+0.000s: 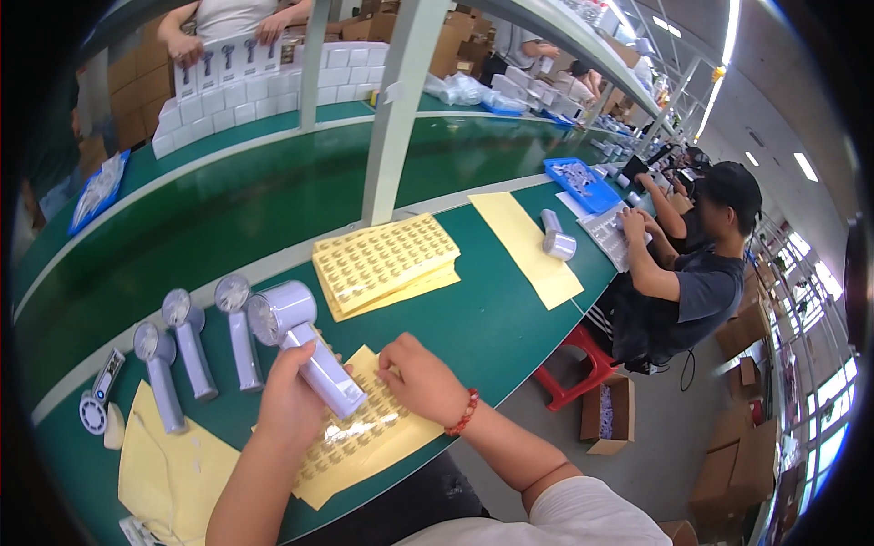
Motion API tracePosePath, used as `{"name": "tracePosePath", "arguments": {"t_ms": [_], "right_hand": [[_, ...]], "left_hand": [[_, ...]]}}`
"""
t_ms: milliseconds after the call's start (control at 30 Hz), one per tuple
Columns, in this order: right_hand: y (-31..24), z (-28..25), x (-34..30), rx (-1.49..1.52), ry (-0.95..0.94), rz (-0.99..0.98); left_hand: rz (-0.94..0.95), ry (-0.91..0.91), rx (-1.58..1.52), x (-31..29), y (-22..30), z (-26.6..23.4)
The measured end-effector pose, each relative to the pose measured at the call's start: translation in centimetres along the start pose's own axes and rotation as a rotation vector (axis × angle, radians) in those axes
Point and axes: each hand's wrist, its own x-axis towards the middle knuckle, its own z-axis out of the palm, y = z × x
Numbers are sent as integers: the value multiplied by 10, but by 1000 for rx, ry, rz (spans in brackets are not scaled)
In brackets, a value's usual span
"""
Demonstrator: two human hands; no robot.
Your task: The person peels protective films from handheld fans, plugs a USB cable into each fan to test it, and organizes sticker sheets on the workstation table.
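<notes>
My left hand (pixel 291 400) is wrapped round the handle of a lavender handheld fan (pixel 332 378), whose round head tilts up and to the left. Under both hands lies a yellow sheet of small stickers (pixel 350 443), partly covered by the hand and fan. My right hand (pixel 421 380), with a red bead bracelet at the wrist, is just above the sheet, right of the handle. Its fingers are curled together in a pinch; whatever is between them is too small to make out. Several similar fans (pixel 189 344) lie on the green table to the left.
A stack of yellow sticker sheets (pixel 387 262) lies beyond my hands. At the far left are a small white-and-dark fan (pixel 95 409) and a yellow sheet with a cable (pixel 177 464). A metal post (pixel 401 118) rises behind the stack. A co-worker (pixel 706 255) sits to the right.
</notes>
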Motion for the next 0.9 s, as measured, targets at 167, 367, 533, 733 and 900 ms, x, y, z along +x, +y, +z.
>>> {"name": "tracePosePath", "arguments": {"t_ms": [167,367,533,733,900], "right_hand": [[1,-5,-3,2,-3,19],[0,-3,-6,1,26,-23],[-1,-2,-6,-5,46,17],[4,-13,-8,73,76,-32],[-15,-22,-12,70,84,-39]], "left_hand": [[79,67,675,31,21,-8],[532,287,1299,64,15,-21],[496,291,1495,61,11,-8],[661,233,1472,18,36,12],[881,597,1661,-23,96,-38]]}}
